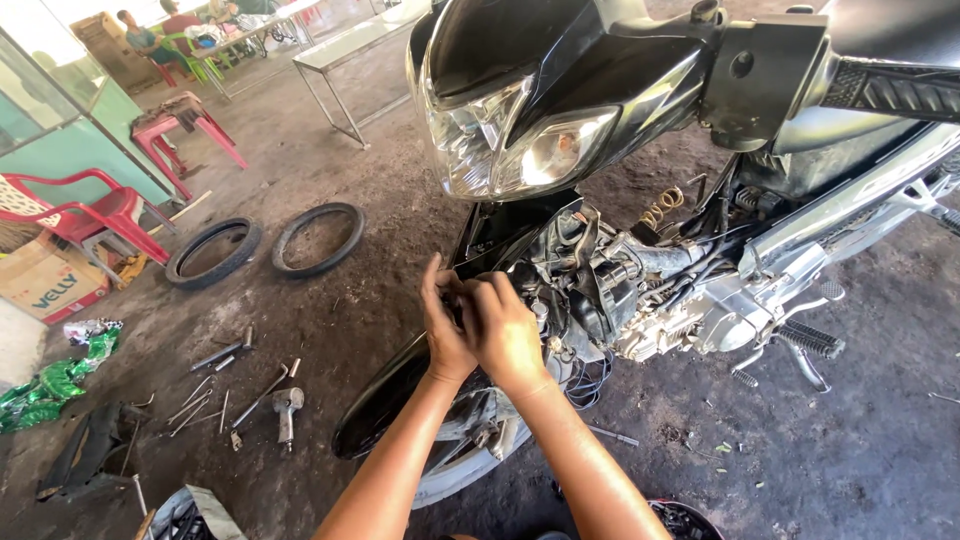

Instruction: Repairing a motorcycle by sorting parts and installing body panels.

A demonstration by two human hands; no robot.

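Both hands, left hand (442, 325) and right hand (503, 330), were pressed together at frame centre on the stripped motorcycle (640, 285) engine area, finger grip unclear, fairing off, tools (240, 385) scattered lower left.

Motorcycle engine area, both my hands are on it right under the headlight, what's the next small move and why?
Probably keep both hands together and work the small part free. The left hand and right hand meet at the exposed frame of the motorcycle; what the fingers pinch is hidden.
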